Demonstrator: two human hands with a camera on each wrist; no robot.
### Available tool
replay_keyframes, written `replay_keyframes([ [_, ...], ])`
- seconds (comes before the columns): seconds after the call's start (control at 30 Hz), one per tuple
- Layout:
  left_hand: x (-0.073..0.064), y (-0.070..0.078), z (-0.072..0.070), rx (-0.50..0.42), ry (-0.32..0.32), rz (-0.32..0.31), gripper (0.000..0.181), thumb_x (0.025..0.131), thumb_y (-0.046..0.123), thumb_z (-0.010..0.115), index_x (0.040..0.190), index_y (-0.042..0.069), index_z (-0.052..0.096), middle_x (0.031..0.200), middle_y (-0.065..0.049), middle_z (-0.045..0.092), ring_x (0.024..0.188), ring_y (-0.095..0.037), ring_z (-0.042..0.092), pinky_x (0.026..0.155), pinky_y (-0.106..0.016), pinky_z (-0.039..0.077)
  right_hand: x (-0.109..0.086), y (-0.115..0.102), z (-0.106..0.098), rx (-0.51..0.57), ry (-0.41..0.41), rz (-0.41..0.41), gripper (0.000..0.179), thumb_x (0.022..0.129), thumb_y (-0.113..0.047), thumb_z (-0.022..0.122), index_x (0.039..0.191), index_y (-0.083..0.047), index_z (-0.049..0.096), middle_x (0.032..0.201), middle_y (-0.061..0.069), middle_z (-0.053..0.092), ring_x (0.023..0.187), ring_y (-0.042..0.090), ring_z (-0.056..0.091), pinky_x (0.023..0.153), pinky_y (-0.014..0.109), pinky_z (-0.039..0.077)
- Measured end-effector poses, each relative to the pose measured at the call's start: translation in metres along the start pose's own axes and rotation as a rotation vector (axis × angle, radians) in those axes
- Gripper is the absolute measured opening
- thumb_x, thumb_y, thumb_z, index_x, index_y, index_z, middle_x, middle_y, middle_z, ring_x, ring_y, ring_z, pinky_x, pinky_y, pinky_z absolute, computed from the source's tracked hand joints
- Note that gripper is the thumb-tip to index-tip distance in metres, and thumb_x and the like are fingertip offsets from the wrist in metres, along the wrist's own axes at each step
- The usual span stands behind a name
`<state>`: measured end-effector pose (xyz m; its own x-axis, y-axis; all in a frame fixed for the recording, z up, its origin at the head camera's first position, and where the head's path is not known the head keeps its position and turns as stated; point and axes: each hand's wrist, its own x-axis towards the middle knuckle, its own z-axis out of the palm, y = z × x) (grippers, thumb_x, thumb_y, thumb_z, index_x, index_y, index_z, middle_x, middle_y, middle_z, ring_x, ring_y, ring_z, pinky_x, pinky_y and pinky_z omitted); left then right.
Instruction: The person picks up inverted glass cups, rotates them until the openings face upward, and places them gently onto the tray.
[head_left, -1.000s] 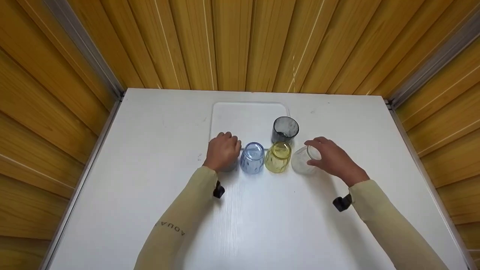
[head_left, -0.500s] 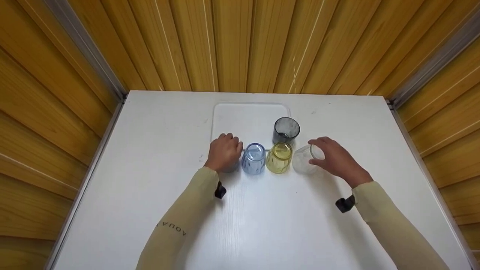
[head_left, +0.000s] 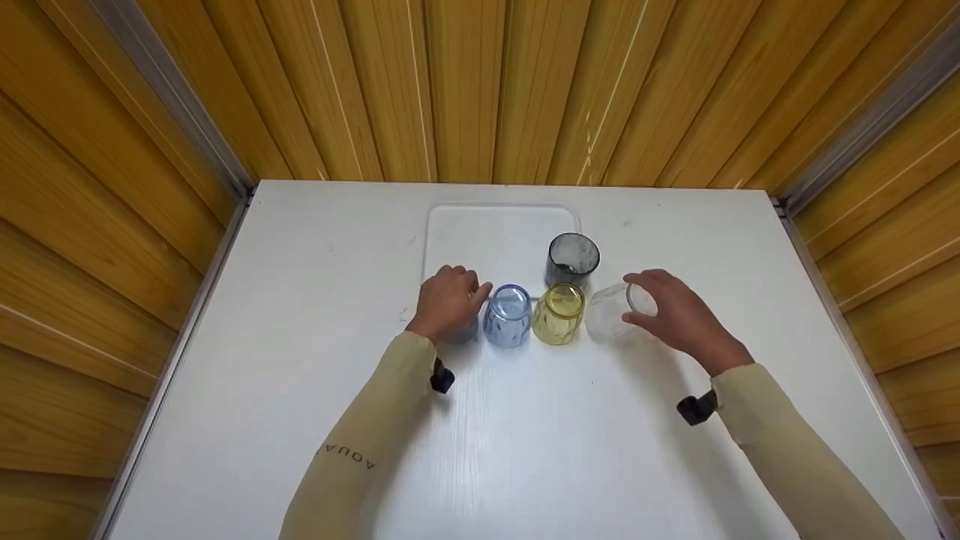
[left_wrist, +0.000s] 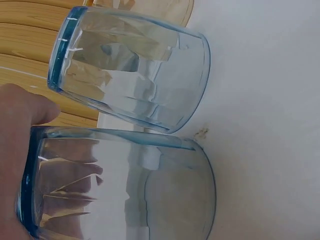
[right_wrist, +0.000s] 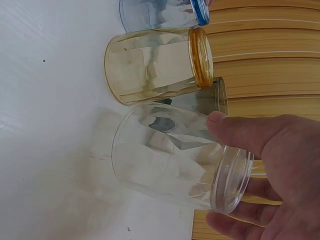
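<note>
In the head view my left hand [head_left: 448,304] covers the base of an upside-down pale blue glass [left_wrist: 120,185], gripping it from above. Its fingers show through the glass in the left wrist view, and one digit sticks out over the base edge. Beside it a second blue glass [head_left: 508,319] stands upside down, then a yellow glass [head_left: 556,316]. At the right end of the row, my right hand [head_left: 671,311] holds a clear glass [right_wrist: 165,155] near its base between thumb and fingers. That glass is upside down and leans to the right.
A dark grey glass [head_left: 571,262] stands mouth up behind the yellow one, at the front right corner of a white tray [head_left: 495,225]. All sit on a white table [head_left: 525,435], walled by wood-patterned panels [head_left: 465,90] at the back and sides.
My right hand has moved slightly right, tipping the clear glass further that way. A digit of my left hand has spread out to the right. The other glasses keep their places.
</note>
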<state>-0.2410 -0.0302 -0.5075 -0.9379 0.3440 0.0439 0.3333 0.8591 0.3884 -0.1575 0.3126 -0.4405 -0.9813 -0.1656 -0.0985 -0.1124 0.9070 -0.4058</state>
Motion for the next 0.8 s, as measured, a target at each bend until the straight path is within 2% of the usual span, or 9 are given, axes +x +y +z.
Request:
replay_keyframes([
  [0.23, 0.001, 0.001, -0.005, -0.041, -0.031, -0.010, 0.046, 0.096, 0.051, 0.045, 0.101, 0.012, 0.069, 0.099, -0.003, 0.066, 0.095, -0.021, 0.058, 0.084, -0.041, 0.051, -0.003, 0.005, 0.000, 0.006, 0.058, -0.026, 0.061, 0.086, -0.024, 0.072, 0.140, -0.008, 0.047, 0.142, 0.023, 0.044, 0.131, 0.043, 0.042, 0.105, 0.060, 0.037],
  [0.43, 0.001, 0.001, -0.008, -0.066, -0.067, -0.012, 0.048, 0.094, 0.054, 0.047, 0.103, 0.012, 0.068, 0.099, -0.003, 0.064, 0.095, -0.020, 0.057, 0.085, -0.040, 0.050, -0.004, 0.008, 0.001, -0.001, 0.081, -0.017, 0.061, 0.086, -0.024, 0.073, 0.140, -0.010, 0.047, 0.141, 0.021, 0.045, 0.129, 0.041, 0.044, 0.105, 0.060, 0.038],
  [0.63, 0.001, 0.001, -0.011, -0.060, -0.085, 0.004, 0.049, 0.093, 0.055, 0.048, 0.106, 0.012, 0.068, 0.101, -0.004, 0.065, 0.096, -0.021, 0.057, 0.089, -0.041, 0.049, -0.008, 0.008, 0.002, 0.008, 0.128, -0.025, 0.060, 0.086, -0.022, 0.074, 0.139, -0.011, 0.048, 0.140, 0.020, 0.046, 0.128, 0.040, 0.045, 0.104, 0.060, 0.039],
  [0.8, 0.001, 0.001, -0.012, -0.045, -0.075, 0.019, 0.049, 0.093, 0.054, 0.049, 0.107, 0.012, 0.069, 0.104, -0.004, 0.067, 0.099, -0.022, 0.058, 0.094, -0.042, 0.046, -0.012, 0.011, 0.003, 0.018, 0.183, -0.047, 0.060, 0.085, -0.021, 0.074, 0.139, -0.012, 0.048, 0.139, 0.018, 0.047, 0.127, 0.039, 0.045, 0.103, 0.060, 0.040],
])
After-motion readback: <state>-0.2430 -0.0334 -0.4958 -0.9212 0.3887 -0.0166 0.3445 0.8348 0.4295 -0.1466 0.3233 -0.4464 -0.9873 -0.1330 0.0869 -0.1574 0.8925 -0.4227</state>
